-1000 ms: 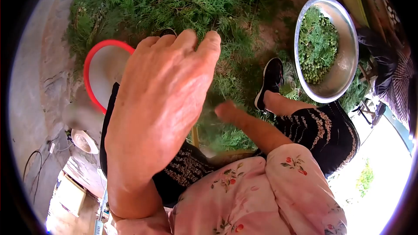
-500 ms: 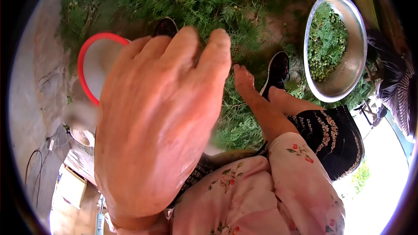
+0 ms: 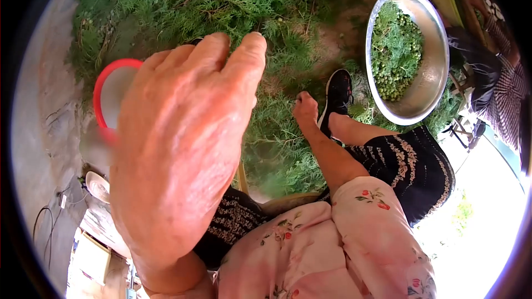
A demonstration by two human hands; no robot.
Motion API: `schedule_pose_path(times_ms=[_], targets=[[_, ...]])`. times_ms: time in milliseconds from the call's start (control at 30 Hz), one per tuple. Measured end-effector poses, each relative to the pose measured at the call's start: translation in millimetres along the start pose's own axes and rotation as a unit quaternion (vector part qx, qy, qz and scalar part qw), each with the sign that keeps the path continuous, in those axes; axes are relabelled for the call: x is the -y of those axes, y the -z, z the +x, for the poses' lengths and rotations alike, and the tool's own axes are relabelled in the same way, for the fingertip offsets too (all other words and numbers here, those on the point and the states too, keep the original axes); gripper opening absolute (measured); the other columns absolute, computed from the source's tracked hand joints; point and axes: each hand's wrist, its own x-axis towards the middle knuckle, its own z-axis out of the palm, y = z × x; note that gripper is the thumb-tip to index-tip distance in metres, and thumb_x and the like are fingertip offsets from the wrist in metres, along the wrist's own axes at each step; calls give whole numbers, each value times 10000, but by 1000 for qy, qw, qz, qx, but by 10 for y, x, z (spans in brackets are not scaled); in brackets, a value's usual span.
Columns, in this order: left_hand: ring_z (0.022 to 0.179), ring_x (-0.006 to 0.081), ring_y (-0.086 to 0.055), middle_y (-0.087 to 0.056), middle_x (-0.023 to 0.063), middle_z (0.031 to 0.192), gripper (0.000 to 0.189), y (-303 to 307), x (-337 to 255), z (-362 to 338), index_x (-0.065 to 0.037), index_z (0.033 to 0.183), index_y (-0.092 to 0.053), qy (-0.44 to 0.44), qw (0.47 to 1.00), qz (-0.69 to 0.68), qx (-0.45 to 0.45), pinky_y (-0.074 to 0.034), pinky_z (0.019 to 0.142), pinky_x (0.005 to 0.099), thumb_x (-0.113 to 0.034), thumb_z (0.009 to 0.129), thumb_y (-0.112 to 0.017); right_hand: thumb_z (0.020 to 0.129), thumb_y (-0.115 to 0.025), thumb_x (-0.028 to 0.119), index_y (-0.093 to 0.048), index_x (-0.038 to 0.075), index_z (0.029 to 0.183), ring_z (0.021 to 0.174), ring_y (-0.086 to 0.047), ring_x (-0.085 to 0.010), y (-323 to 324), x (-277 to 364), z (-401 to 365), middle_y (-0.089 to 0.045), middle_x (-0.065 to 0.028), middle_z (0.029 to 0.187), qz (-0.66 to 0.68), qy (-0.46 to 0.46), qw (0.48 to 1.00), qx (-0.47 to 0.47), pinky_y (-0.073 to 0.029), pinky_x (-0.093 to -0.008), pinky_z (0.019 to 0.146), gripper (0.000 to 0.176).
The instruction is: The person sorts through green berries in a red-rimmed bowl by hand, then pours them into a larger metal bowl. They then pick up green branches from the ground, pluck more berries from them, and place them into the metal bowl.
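My left hand (image 3: 183,144) fills the foreground, back towards me. Its fingers bend down and away, closed, and a bit of thumb shows at the right edge; anything inside is hidden. Farther down, my right hand (image 3: 306,109) is closed just above the feathery green sprigs (image 3: 277,119), beside my black shoe (image 3: 338,91). What it grips, if anything, is too small to make out. A large heap of green branches (image 3: 221,0) covers the ground ahead. To the right, a metal basin (image 3: 431,72) contains small green cones or berries (image 3: 396,77) and sprigs.
A red-rimmed container (image 3: 100,91) is partly covered by my left hand. A person in striped clothing (image 3: 501,105) sits at the far right, near the basin. A wall (image 3: 44,105) runs along the left, with a black cable (image 3: 41,221) below.
The view has shifted, so the basin and my right hand appear farther left. My left hand also sits farther left in view, and its thumb edge now shows.
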Motion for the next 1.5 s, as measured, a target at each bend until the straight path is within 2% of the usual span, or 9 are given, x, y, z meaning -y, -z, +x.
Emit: schedule_pose_path(times_ms=[233,333,467,600,733,800,1267,1400,1500], targets=[[907,353,-591,-606,177,1097,445,-23,-7,-4,-8,1213,-563,1,998,-64,-15,-471,789,402,-11,772,-619,837,-673,186,-521,15,1211,928,-609,-415,-29,120,49,-627,-263,971,-36,-59,996,49,-500,-492,766,438],[937,345,-585,-605,182,1104,447,-23,24,-34,-5,1213,-565,-43,999,1,-30,-467,817,401,0,769,-613,876,-610,203,-547,46,1182,938,-615,-356,5,359,91,-628,-196,1036,-110,-68,984,121,-517,-427,741,350],[927,332,-583,-612,169,1091,465,-45,21,-41,-12,1202,-573,-32,999,-31,-24,-469,811,393,22,742,-629,847,-575,81,-537,63,1115,950,-625,-362,-320,233,166,-637,-177,993,-213,101,963,132,-531,-453,767,271],[881,327,-588,-619,157,1071,485,-74,63,-20,-12,1189,-585,-81,993,-50,-73,-474,779,379,23,711,-657,814,-595,50,-536,76,1166,962,-633,-342,-361,325,238,-607,-192,1063,-248,65,951,171,-550,-438,749,358],[879,340,-583,-615,160,1052,442,-48,6,-25,-9,1195,-573,-46,996,-17,-68,-466,763,399,-24,756,-629,810,-598,65,-590,106,1102,996,-623,-330,-813,-252,337,-621,-161,1058,79,11,991,109,-538,-430,773,295],[878,347,-578,-613,163,1017,423,-75,4,-22,-3,1198,-559,-55,993,-34,-96,-461,764,407,-49,781,-615,805,-607,84,-605,112,1077,998,-622,-324,42,461,154,-630,-156,1045,-195,93,966,140,-538,-419,768,274],[827,347,-563,-587,157,829,317,-151,164,-169,-13,1070,-541,-164,964,-58,-202,-444,719,441,-86,779,-646,812,-554,155,-647,71,946,944,-630,-369,3044,1854,931,-648,-195,978,-335,320,884,-62,-526,-450,796,184],[839,350,-564,-589,162,858,311,-157,124,-108,-10,1088,-536,-129,984,-32,-120,-445,726,442,-96,802,-627,747,-666,199,-680,61,851,734,-650,-327,2311,1739,908,-654,-160,757,-98,287,950,-77,-532,-415,709,174],[866,350,-566,-594,160,909,327,-95,175,-99,-12,1129,-533,-71,994,-39,-68,-448,748,438,-120,830,-608,731,-682,241,-690,88,854,802,-641,-331,1245,1197,847,-656,-172,841,-129,261,957,-7,-520,-427,755,197]])
